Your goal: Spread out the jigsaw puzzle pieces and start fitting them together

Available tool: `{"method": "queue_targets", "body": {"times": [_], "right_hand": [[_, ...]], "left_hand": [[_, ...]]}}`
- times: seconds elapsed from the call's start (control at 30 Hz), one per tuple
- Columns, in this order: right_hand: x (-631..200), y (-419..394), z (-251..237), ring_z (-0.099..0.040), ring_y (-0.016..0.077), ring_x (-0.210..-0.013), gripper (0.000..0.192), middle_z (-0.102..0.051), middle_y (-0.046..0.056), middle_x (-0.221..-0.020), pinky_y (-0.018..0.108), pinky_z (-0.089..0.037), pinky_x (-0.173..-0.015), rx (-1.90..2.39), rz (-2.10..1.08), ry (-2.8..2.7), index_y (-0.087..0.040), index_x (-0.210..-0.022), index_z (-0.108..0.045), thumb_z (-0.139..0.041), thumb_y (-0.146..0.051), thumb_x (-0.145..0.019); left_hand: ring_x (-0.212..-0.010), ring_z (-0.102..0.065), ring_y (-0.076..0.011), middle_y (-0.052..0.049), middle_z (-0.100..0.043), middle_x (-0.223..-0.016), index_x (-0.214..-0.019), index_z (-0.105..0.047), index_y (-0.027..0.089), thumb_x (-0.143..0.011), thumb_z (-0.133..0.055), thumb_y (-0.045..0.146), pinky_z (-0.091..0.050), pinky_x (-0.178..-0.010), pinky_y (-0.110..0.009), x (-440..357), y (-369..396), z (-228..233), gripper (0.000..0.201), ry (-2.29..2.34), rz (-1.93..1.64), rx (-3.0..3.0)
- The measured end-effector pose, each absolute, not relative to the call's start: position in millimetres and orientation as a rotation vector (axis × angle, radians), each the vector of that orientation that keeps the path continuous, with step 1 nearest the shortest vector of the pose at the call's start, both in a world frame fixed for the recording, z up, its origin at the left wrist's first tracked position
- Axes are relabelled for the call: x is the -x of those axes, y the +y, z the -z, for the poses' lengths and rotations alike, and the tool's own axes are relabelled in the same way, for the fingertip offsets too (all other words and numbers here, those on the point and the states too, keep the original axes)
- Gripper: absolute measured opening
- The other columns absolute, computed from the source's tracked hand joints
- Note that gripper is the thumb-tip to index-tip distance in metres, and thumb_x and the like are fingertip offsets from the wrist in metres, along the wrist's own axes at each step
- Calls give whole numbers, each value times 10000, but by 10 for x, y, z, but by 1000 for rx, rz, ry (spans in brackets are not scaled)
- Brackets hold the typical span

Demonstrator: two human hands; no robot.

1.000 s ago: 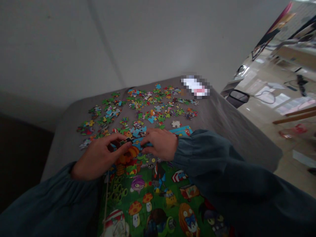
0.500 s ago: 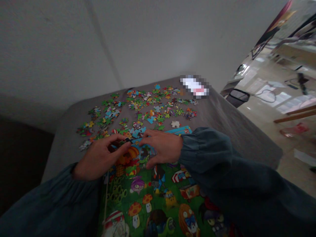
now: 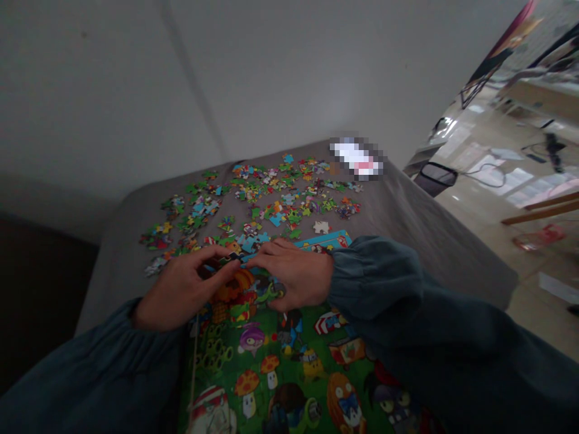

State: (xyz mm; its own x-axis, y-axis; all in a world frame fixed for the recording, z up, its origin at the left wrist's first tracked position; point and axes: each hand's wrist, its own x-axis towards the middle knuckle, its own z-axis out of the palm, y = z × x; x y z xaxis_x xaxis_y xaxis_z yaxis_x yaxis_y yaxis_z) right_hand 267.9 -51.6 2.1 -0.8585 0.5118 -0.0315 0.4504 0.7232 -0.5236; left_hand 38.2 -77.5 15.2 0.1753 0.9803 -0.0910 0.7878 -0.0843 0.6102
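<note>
My left hand [image 3: 183, 289] is at the upper left corner of a colourful cartoon jigsaw puzzle [image 3: 253, 361]. A dark puzzle piece [image 3: 234, 257] is pinched between its thumb and fingers, partly hidden by them. Beside it, my right hand [image 3: 296, 271] rests palm down across the puzzle's upper part, holding nothing that I can see. Its fingertips touch the blue top border close to the left thumb, and its own thumb lies apart on the picture. The blue border [image 3: 335, 238] shows again past the right knuckles.
Several loose puzzle pieces [image 3: 271, 193] are scattered beyond the puzzle on the grey cloth-covered table [image 3: 407, 223]. One pale piece [image 3: 321, 227] lies apart near the border. A blurred-out bright phone-like object [image 3: 357, 160] sits at the far edge, against the wall [image 3: 280, 72].
My right hand has shifted slightly left along the top border, its fingertips closer to my left thumb. My left hand has stayed put with the puzzle piece.
</note>
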Motion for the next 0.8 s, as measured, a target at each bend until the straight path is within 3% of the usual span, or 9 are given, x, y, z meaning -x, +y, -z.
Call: {"method": "queue_targets", "body": {"times": [0.13, 0.3, 0.47, 0.6, 0.8], "right_hand": [[-2695, -492, 36, -514, 304, -1165, 809, -507, 166, -1330, 512, -419, -1078, 693, -911, -2737, -96, -1459, -473, -781, -274, -732], [-2712, -480, 36, -540, 245, -1144, 809, -442, 138, -1374, 419, -488, -1036, 658, -1063, -2618, -136, -1484, -441, -770, -198, -747], [-2750, -436, -27, -521, 232, -1195, 824, -425, 135, -1367, 401, -481, -1073, 609, -997, -2522, -140, -1518, -387, -730, -162, -769], [-2766, -411, -75, -470, 262, -1274, 816, -429, 159, -1378, 420, -491, -1070, 584, -888, -2404, -128, -1515, -381, -716, -142, -771], [-2755, -427, -132, -546, 241, -1163, 803, -424, 147, -1395, 452, -553, -993, 651, -874, -2340, -188, -1517, -389, -707, -128, -783]], "left_hand": [[-621, -669, -195, -22, -756, -786, -860, -719, 235, -784, -630, 646, -540, -576, -282, -388, -782, -178, 427, 1637, -532, -1897], [-590, -675, -203, -19, -743, -733, -887, -706, 219, -725, -697, 672, -527, -495, -271, -370, -776, -196, 481, 1644, -620, -1692], [-747, -750, -231, -25, -776, -795, -919, -679, 225, -655, -801, 652, -615, -638, -300, -397, -767, -164, 516, 1549, -755, -1431], [-750, -762, -236, -32, -786, -802, -1040, -672, 227, -647, -842, 648, -642, -679, -334, -460, -793, -83, 601, 1455, -774, -1270], [-768, -750, -209, -21, -772, -869, -1069, -728, 223, -639, -879, 612, -664, -739, -346, -535, -846, -50, 599, 1352, -863, -1110]]}}
